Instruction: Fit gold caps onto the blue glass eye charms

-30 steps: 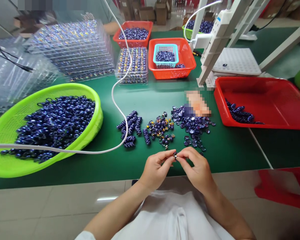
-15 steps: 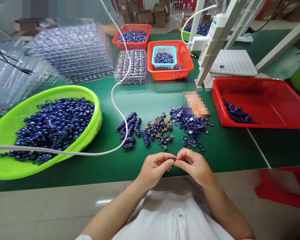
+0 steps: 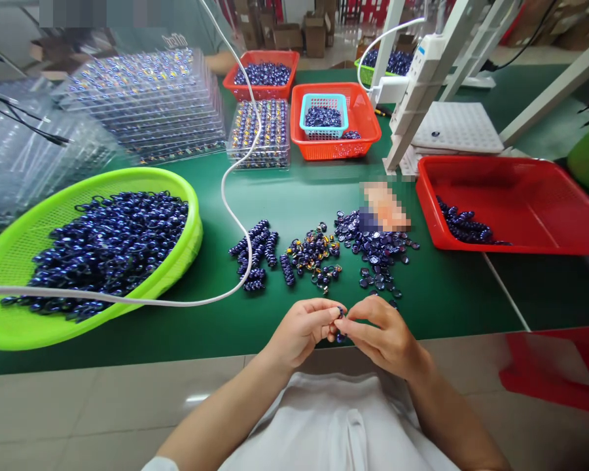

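Observation:
My left hand (image 3: 299,330) is closed in a pinch on a small shiny dark-blue part (image 3: 341,313) at the table's front edge. My right hand (image 3: 385,333) meets it there, thumb and fingertips pressed together at the same part; the fingers cover most of it. A dark-blue bit also shows just below the fingertips. Beyond the hands lie a pile of flat dark-blue discs (image 3: 380,261), a heap of small blue-and-gold pieces (image 3: 314,252), and several ridged dark-blue stacks (image 3: 255,252) to its left.
A green basket (image 3: 194,216) of dark-blue loops stands left, a red tray (image 3: 530,209) right. Behind are clear stacked trays (image 3: 177,124), orange baskets (image 3: 334,150) and a white post (image 3: 402,137). A white cable (image 3: 226,196) crosses the table. Another person is partly visible at the back left.
My right hand has turned and its fingers have shifted slightly down and left over the part. My left fingers have curled more, and more of the dark-blue part shows.

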A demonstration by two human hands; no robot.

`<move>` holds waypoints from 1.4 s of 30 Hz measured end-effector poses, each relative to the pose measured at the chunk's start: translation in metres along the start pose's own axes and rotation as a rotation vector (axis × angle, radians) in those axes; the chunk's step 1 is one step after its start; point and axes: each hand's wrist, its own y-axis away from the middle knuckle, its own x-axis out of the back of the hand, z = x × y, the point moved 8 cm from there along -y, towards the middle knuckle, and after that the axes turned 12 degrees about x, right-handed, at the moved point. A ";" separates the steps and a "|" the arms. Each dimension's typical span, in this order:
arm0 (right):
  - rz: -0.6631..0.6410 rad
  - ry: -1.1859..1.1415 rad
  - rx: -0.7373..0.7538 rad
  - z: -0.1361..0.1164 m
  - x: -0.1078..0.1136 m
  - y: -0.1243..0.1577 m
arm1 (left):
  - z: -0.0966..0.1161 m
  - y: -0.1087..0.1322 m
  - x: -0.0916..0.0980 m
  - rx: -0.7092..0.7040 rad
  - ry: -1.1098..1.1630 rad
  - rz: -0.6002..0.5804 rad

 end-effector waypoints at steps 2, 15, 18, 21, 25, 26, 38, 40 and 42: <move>0.031 -0.003 -0.025 0.000 0.000 0.000 | 0.002 0.001 0.002 -0.043 -0.001 0.029; -0.011 0.109 0.020 -0.002 -0.002 -0.011 | 0.011 0.009 0.007 -0.088 -0.035 0.068; 0.018 0.079 0.022 -0.002 0.001 -0.011 | 0.010 0.008 0.008 -0.091 -0.043 0.067; 0.104 0.012 -0.062 0.002 0.003 -0.006 | 0.012 0.010 0.009 -0.150 -0.074 0.093; 0.260 -0.074 -0.262 0.011 0.003 0.003 | 0.019 0.017 0.007 -0.269 -0.202 0.153; 0.291 -0.093 -0.304 0.012 0.003 0.005 | 0.020 0.019 0.007 -0.289 -0.232 0.176; 0.290 -0.008 -0.267 0.006 0.002 0.000 | 0.022 0.031 0.006 -0.424 -0.464 0.306; 0.290 0.006 -0.261 0.005 0.001 0.001 | 0.023 0.032 0.006 -0.447 -0.505 0.316; 0.286 0.014 -0.262 0.005 0.001 0.001 | 0.024 0.033 0.006 -0.478 -0.552 0.320</move>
